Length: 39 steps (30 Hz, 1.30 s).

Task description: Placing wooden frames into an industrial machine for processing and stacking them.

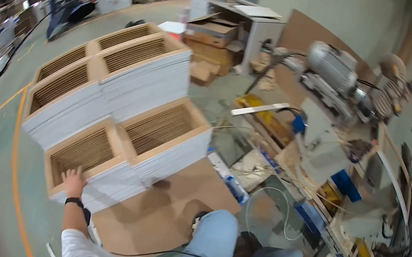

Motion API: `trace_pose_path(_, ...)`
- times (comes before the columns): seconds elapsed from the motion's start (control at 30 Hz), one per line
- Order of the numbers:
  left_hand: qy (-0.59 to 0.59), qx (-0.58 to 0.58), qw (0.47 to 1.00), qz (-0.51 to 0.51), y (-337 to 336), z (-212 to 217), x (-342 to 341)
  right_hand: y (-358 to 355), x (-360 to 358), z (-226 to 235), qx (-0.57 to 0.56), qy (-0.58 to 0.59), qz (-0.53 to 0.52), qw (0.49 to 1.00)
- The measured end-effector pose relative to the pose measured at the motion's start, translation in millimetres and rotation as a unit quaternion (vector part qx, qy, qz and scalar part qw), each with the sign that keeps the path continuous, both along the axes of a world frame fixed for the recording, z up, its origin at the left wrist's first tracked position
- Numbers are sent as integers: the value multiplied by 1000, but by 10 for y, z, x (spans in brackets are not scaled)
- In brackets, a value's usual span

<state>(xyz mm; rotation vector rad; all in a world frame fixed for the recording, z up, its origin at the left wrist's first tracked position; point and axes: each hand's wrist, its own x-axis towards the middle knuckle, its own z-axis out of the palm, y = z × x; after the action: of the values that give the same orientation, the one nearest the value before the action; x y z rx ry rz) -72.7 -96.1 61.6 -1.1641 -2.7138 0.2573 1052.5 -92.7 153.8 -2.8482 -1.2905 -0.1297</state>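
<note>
My left hand [74,182] rests on the near left corner of a stack of frames [126,161], its fingers stretched out over the rim. The stack has light wooden tops, white layered sides and two rectangular openings with ribbed inner walls. Close behind it stands a larger stack of similar frames [108,86] with several openings. A dark band [74,201] circles my left wrist. My right hand does not show.
A brown board [158,211] lies on the floor beside my bent legs. To the right are a grey motor [332,68], a blue bin [346,185], a pale hose [287,212] and scattered parts. A cardboard box [212,29] stands behind the stacks. An orange floor line [17,167] runs at left.
</note>
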Motion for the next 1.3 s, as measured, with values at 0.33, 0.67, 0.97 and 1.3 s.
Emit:
trace_pose_path(0.33, -377, 274, 733, -496, 2781, 1148, 3972, -1283, -511, -655, 19, 149, -118, 981)
trace_pose_path(0.67, -197, 366, 461, -784, 4268, 2886, 8499, -998, -505, 1018, 227, 103, -134, 959)
trace_pose_path(0.97, -175, 104, 553, -808, 3702, 3064, 8078, 1047, -1168, 2902, 338, -77, 310, 885)
trace_pose_path(1.3, -231, -4, 630, -741, 1813, 2237, 5857, 3334, -1263, 2461, 219, -169, 433, 858)
